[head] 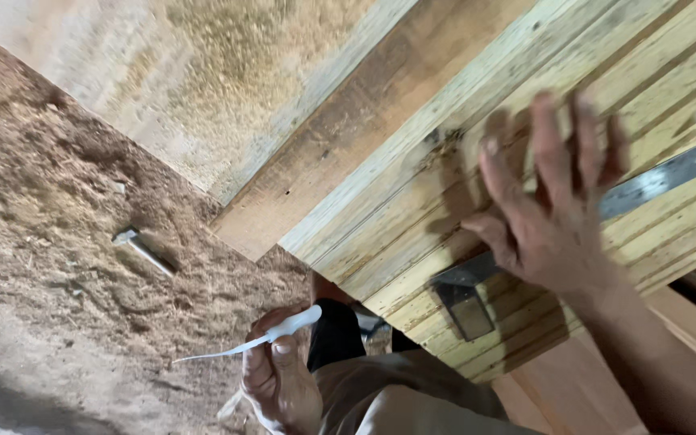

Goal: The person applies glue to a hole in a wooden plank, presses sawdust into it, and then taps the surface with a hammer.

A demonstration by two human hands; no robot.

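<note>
A thin white tool (271, 334) with a rounded handle and a flat, tapering blade is gripped in the left hand (279, 379), low in the view beside the knee. The handle is pinched between thumb and curled fingers, and the blade points left over the dusty floor (58, 242). The tool is judged to be light, probably plastic, with a blade that looks thin enough to flex; it is best held by the thicker handle, as it is now.

The right hand (553, 213) is spread wide with nothing in it, over the slatted wooden panel (412, 209); whether the palm touches the wood cannot be told. A grey metal bracket (465, 302) is seen on the panel's lower edge, just beside that hand, and a metal strip (662, 181) runs on from behind the fingers. The panel is judged to be stiff and heavy.

A small metal piece (142, 251) lies well apart in the sawdust. No containers are seen.
</note>
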